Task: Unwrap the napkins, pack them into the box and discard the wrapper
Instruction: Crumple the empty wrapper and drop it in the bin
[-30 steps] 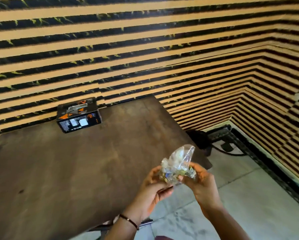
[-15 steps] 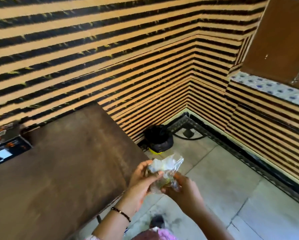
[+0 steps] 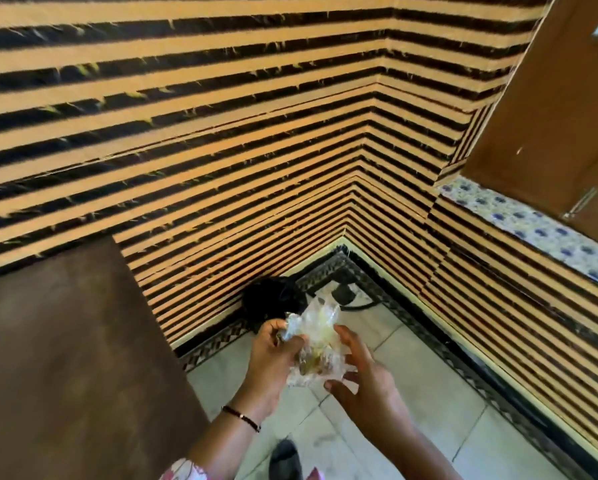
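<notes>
Both hands are working: our left grip (image 3: pixel 276 348) is clenching the crumpled wrapper (image 3: pixel 316 344), our right grip (image 3: pixel 363 372) released beside it, balling it for the bin (image 3: pixel 273 303).

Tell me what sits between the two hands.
In the head view, the crumpled clear wrapper lies between the left hand and the right hand.
</notes>
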Demonstrator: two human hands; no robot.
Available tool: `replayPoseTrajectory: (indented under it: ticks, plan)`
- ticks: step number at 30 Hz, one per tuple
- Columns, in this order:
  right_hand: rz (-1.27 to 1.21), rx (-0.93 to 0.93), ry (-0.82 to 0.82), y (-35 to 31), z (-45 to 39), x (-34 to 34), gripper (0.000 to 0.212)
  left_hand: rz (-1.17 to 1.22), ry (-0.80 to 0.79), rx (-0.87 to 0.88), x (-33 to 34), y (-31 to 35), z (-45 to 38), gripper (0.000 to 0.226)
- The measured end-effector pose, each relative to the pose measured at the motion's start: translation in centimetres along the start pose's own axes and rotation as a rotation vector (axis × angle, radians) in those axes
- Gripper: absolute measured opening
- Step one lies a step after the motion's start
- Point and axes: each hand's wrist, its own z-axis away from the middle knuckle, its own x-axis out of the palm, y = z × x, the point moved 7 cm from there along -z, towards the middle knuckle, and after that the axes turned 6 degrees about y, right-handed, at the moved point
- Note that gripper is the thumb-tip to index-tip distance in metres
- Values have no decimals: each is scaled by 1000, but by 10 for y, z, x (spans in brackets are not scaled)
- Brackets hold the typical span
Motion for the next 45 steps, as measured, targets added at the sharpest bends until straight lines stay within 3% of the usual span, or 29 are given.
replayPoseTrajectory:
  ticks: [3,11,17,20,26,29,32,36,41,43,45]
  plan:
    - [119,-102,-28,2,-41,-5,92,-52,6,22,23,10,-32,29]
    - [259,-232,-71,31,-138,-9,60,10,112,-30,56,9,-97,19]
    - [414,-332,-388,56,-218,-9,76,148,230,-72,97,27,-151,20]
    - [514,-540,-277,60,-259,-24,69,170,247,-88,126,34,-172,22]
    - [423,-738,-270,74,-314,-43,34,179,305,-143,159,28,-195,28]
    - [381,-862,-290,77,-331,-40,32,164,428,-166,146,15,-194,26]
    - [316,-878,-304,87,-349,-28,28,82,605,-58,116,15,-197,17]
    - [306,-806,-368,105,-369,-1,29,-40,669,-15,83,0,-212,10]
    - [376,-804,-481,121,-394,42,30,-171,746,-86,45,-31,-239,20]
    - [424,-794,-567,134,-402,67,50,-286,748,-116,29,-46,-255,22]
    - [497,-799,-630,144,-409,91,54,-397,701,-162,19,-61,-273,12]
